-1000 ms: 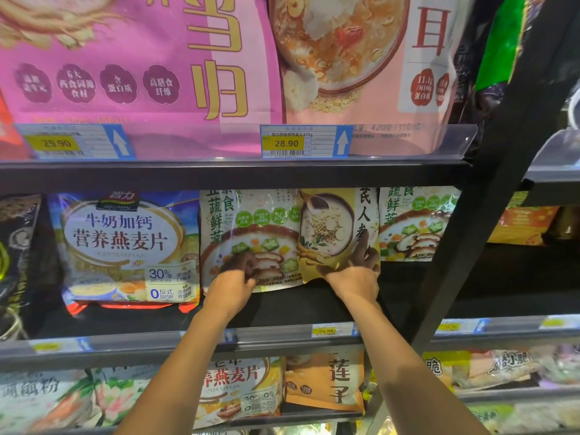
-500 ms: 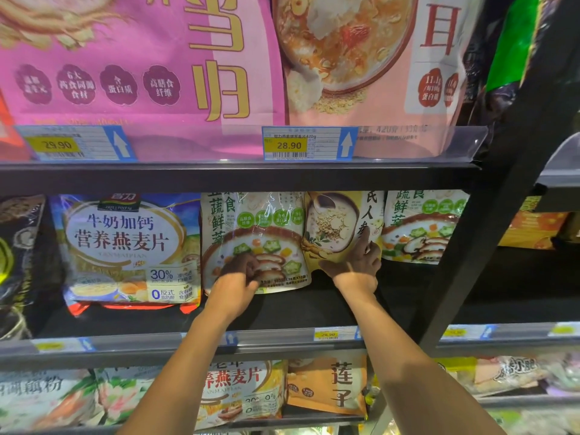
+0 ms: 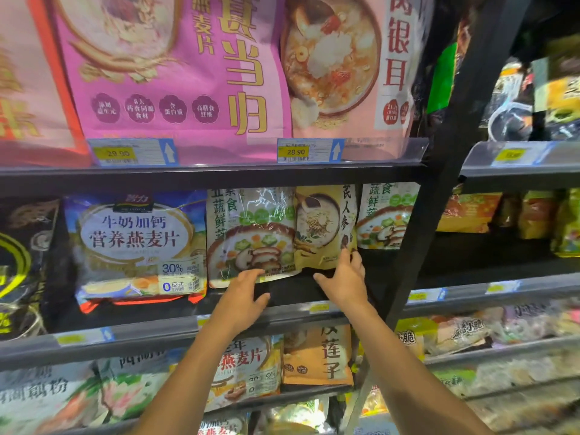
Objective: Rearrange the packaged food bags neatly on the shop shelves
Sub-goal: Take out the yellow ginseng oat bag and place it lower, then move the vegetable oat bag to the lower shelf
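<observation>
Middle shelf (image 3: 282, 290), dark, front edge carrying blurred price tags. Vegetable bag (image 3: 251, 233) stands upright near centre; yellow bag (image 3: 324, 224) touches its right side, partly overlapping. Tops of both hidden behind the shelf above. Left hand (image 3: 244, 296): fingers spread, tips at the vegetable bag's bottom edge, gripping nothing. Right hand (image 3: 343, 281): fingers open, tips touching the yellow bag's lower right corner. Blue oat bag (image 3: 135, 246) stands left. Lower shelf bags blurred.
</observation>
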`<action>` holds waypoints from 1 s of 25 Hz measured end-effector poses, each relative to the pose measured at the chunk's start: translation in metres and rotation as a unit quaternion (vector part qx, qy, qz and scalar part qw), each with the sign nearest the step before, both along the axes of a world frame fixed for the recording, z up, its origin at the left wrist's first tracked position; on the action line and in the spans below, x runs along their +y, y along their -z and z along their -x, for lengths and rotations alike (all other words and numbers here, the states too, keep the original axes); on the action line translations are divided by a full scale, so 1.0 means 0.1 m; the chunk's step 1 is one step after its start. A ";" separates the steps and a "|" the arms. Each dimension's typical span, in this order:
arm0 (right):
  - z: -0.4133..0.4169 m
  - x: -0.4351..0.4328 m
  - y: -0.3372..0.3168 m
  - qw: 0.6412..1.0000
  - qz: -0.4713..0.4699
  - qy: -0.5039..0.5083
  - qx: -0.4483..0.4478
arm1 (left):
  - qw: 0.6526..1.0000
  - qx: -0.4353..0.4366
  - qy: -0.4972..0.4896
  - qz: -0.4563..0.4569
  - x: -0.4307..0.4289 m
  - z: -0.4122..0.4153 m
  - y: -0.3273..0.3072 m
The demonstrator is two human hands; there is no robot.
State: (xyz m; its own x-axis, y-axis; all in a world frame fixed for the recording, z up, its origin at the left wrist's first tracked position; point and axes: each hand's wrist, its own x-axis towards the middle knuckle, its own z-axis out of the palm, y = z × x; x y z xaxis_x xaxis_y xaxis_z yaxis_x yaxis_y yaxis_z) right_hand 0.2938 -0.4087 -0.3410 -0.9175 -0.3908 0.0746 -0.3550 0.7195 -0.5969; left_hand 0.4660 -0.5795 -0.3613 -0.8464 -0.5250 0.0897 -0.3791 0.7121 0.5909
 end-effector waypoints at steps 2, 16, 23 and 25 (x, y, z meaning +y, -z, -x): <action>-0.23 0.13 0.01 0.999 0.024 -0.016 0.019 | 1.000 0.006 0.009 0.011 0.13 -0.09 0.00; -0.67 1.61 -0.02 0.965 0.094 -0.191 0.150 | 0.981 0.101 -0.005 0.164 1.69 -0.11 -0.16; -0.24 2.90 -0.17 0.954 0.075 -0.201 0.208 | 0.981 0.111 -0.022 0.160 3.02 0.14 -0.25; -0.11 3.19 -0.21 0.954 0.087 -0.197 0.210 | 0.981 0.111 -0.024 0.158 3.35 0.26 -0.30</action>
